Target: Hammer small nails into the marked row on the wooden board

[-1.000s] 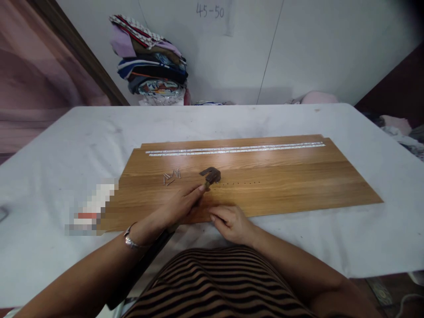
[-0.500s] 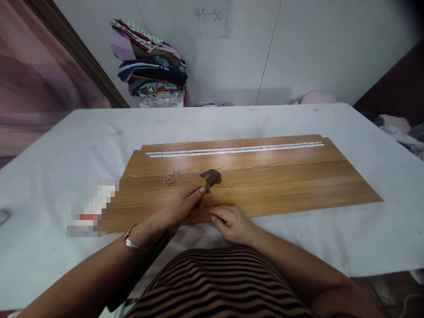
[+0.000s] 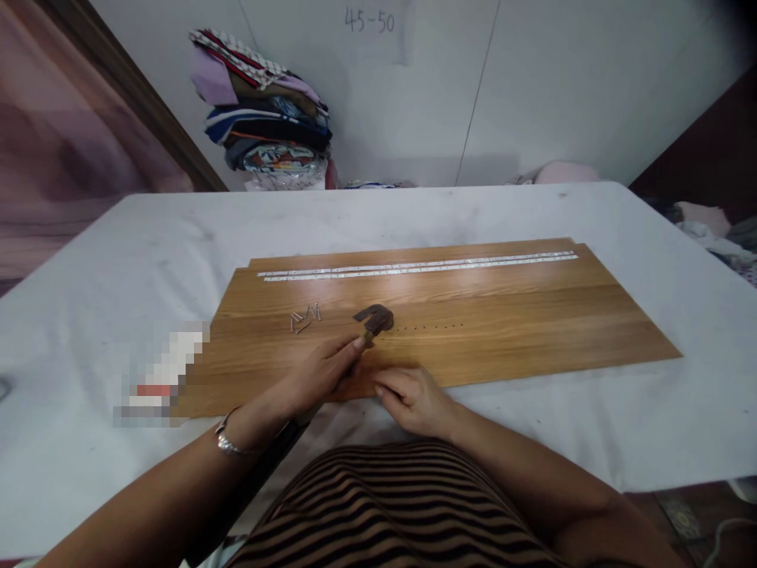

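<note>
Little has shifted in the last second: the left hand (image 3: pixel 319 372) has eased back a touch, fingers closed on the hammer (image 3: pixel 374 318), whose head rests on the board (image 3: pixel 502 331) at 1 o'clock from that hand. The right hand (image 3: pixel 414 398) lies curled at the board's near edge – whether it grips anything I cannot tell. Nails (image 3: pixel 306 318) lie at the hammer's 9 o'clock.

The person wears a top (image 3: pixel 390 505) with narrow horizontal stripes in black and brown, which fills the bottom of the view. Both forearms are bare. A thin silver bracelet (image 3: pixel 228 442) with a shiny, chain-like look circles the left wrist, just behind the left grip (image 3: pixel 319 375). The right grip (image 3: pixel 414 398) is bare too.
</note>
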Available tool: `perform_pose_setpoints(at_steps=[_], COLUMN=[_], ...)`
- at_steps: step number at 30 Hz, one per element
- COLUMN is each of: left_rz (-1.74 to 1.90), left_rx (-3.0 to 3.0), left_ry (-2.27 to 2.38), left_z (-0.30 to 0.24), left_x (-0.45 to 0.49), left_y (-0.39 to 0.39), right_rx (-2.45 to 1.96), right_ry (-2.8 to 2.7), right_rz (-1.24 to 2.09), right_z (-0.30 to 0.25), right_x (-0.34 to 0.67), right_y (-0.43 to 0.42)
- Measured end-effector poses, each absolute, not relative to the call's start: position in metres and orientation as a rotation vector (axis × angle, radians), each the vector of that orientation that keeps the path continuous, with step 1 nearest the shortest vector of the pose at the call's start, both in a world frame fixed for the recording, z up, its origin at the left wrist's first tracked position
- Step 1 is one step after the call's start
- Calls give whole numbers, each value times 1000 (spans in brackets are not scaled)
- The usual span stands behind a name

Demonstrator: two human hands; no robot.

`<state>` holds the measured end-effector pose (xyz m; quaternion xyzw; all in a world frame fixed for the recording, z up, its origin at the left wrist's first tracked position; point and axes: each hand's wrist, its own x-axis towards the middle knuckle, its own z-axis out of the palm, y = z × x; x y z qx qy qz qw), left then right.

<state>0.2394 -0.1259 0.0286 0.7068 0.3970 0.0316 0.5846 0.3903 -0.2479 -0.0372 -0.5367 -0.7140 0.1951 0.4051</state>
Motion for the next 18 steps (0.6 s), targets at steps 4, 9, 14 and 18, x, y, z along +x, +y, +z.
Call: perform_pose_setpoints(at_steps=[4,9,14,18], left_rz=[57,106,79,80], left_rx=[1657,1692,1625,1658], left_ry=[930,951,932,937], left_z=[27,26,29,33], left_x=[241,241,239,241], left_y=[-124,-121,-124,-126], right_rx=[-1336,-1334,-1338,-1329], right_ry=[-1800,-1791,-1805,-1799], right_rz=[480,480,487,477], right_z=[-37,-39,-39,-40], right_x=[390,390,390,390], right_y=[-248,-248,-248,-247])
